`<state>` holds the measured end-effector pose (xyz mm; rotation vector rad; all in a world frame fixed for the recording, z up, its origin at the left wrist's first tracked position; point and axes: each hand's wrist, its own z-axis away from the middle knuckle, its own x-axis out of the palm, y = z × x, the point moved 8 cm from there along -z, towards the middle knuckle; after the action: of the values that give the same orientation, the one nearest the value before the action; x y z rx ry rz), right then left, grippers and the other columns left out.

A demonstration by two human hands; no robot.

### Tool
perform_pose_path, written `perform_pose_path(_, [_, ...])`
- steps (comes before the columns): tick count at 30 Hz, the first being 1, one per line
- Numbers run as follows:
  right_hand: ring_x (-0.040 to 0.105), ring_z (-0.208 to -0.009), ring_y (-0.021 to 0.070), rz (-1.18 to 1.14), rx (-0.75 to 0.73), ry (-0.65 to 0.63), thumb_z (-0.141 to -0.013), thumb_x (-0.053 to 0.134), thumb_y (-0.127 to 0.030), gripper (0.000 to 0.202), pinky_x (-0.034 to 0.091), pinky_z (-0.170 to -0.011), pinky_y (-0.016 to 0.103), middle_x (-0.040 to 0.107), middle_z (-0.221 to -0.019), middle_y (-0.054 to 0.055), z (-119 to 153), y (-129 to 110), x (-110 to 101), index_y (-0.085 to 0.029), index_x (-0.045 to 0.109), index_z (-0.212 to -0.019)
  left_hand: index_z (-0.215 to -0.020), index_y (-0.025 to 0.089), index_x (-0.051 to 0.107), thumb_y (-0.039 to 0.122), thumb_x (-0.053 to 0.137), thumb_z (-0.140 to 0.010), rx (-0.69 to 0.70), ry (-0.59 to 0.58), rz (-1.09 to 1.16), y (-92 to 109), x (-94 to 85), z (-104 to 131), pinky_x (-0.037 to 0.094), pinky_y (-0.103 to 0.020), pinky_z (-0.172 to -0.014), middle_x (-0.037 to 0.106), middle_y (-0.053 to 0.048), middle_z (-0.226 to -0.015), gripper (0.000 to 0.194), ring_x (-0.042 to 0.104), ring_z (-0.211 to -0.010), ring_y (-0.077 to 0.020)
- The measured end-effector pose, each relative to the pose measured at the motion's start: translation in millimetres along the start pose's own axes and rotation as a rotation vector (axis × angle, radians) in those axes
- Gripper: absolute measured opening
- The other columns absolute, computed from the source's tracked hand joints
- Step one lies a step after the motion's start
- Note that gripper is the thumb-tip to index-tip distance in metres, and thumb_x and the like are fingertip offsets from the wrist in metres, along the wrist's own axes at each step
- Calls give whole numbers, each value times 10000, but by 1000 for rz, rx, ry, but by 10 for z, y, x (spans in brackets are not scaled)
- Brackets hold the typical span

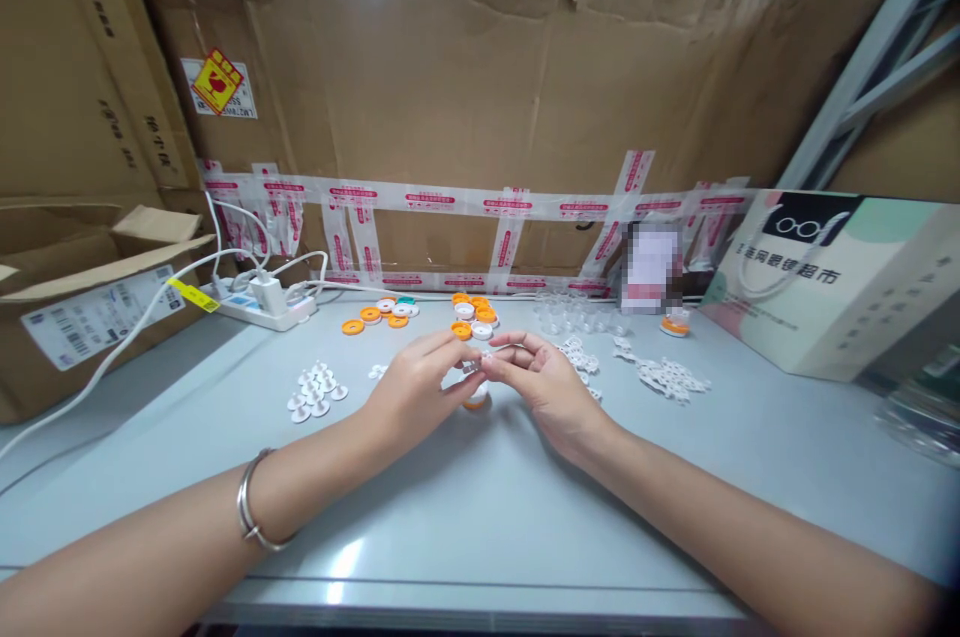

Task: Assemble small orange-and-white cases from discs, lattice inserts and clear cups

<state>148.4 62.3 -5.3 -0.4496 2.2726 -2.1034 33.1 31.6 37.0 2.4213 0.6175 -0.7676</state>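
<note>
Taking the orange-and-white disc [475, 403] under the hands as the landmark, the left hand [420, 382] reaches in from its left, thumb and forefinger pinching a small pale part [487, 357] just above the disc. The right hand [561, 397] comes in from the disc's right, its thumb and fingertips closed on the right end of that same part, so the part sits between the two sets of fingers; its shape is too small and too covered to make out. The fingers hide the disc's upper edge. Around them, an open cardboard box [105, 327] stands far left of the disc, and a power strip [289, 315] with white cables lies on its far left side. Nearer, also left of it, white stemmed pieces [313, 389] stand in a bunch on the worktop [480, 507], with orange, white and green rings [375, 313] behind them. Straight behind the disc is a pile of orange and white rings [480, 309]. To its right and behind are clear cup-like pieces [577, 314]; flat white pieces [671, 381] lie farther right, some of them partly behind the right hand. Beyond these, far right of the disc, stands a printed carton [825, 317].
</note>
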Motion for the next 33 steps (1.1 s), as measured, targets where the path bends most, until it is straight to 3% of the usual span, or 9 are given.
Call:
perform_pose_path(5, [624,-676,130,-16,28,-7,-585,754,-301,339,454,-721,277,665,-689,-5,-7,15,10,-173,543,-817,-832,188,633,239,578,-788,-154,-32,165,-89,21,-13,461,-249,-657,633,-20,-789,87,587,-728,-138])
perform_pose_path(11, [638,-780,118,-162,65,-15,-673,693,-368,328,469,-815,265,691,-795,28,-13,-73,26,-172,566,-903,-910,165,648,307,625,-765,-569,-77,903,-495,177,12,494,-251,-750,675,-49,-901,204,622,-793,-128])
perform_pose_path(14, [641,-770,122,-165,84,14,-700,662,-394,295,475,-811,261,691,-786,36,-33,-50,-25,-167,591,-874,-895,166,660,287,605,-790,-619,-114,1157,-548,254,30,494,-242,-792,667,-56,-943,169,620,-816,-112])
perform_pose_path(18, [630,-727,111,-96,46,97,-701,654,-376,247,478,-765,243,683,-759,35,-151,-97,-249,-164,600,-815,-917,167,667,263,598,-801,-623,-157,1229,-520,281,45,495,-230,-797,670,-70,-954,165,616,-818,-105])
perform_pose_path(21, [612,-705,109,100,-81,151,-685,654,-388,254,474,-730,245,668,-759,32,-269,-333,-548,-166,588,-791,-913,167,673,260,610,-792,-636,-148,1222,-520,271,51,494,-236,-792,669,-75,-959,164,614,-821,-110])
perform_pose_path(25, [589,-713,124,690,-189,161,-719,598,-368,228,460,-701,255,648,-779,35,-362,-650,-912,-160,581,-813,-924,159,672,266,630,-778,-653,-151,1224,-522,264,57,476,-239,-801,663,-72,-967,186,605,-834,-112])
perform_pose_path(27, [582,-713,138,1037,-100,111,-720,577,-309,170,445,-668,249,646,-768,37,-396,-625,-1020,-157,598,-794,-935,151,670,269,634,-776,-651,-154,1223,-514,257,57,467,-239,-803,660,-71,-964,201,601,-834,-113])
perform_pose_path(29, [572,-691,143,1230,-22,43,-702,579,-268,132,428,-628,240,640,-737,33,-415,-540,-1071,-156,618,-761,-939,146,669,270,633,-777,-647,-158,1217,-505,254,59,460,-243,-802,660,-71,-954,207,597,-832,-116])
perform_pose_path(33, [545,-654,133,1292,-13,-7,-694,585,-290,146,392,-585,229,622,-710,19,-462,-372,-1038,-169,644,-749,-932,152,667,272,636,-773,-634,-173,1195,-497,272,65,448,-271,-809,664,-70,-945,202,596,-830,-126])
